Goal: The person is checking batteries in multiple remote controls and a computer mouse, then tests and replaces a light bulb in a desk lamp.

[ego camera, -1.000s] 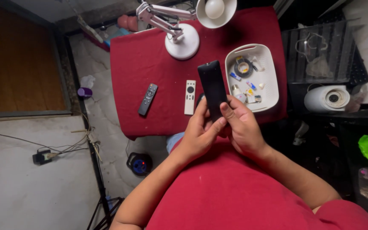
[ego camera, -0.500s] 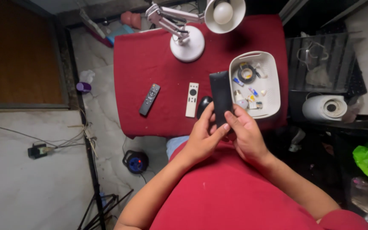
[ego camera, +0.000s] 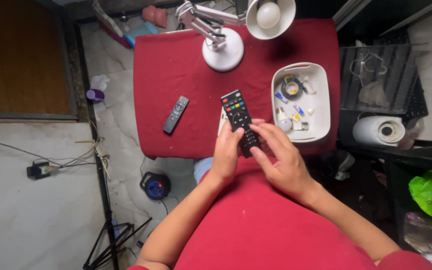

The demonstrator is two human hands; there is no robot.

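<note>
Both hands, left hand (ego camera: 227,152) and right hand (ego camera: 281,160), have a closed grip on the black remote (ego camera: 241,121), button side up above the red counter's (ego camera: 176,65) near edge, so inspecting seems underway, calling for steady fingers.

A white desk lamp (ego camera: 224,37) is standing at the far edge of the red cloth (ego camera: 176,65), a slim dark remote (ego camera: 175,114) is lying left of centre, a white tray (ego camera: 321,85) of small bits is sitting on the right, and a paper roll (ego camera: 378,130) is resting beyond it.
</note>
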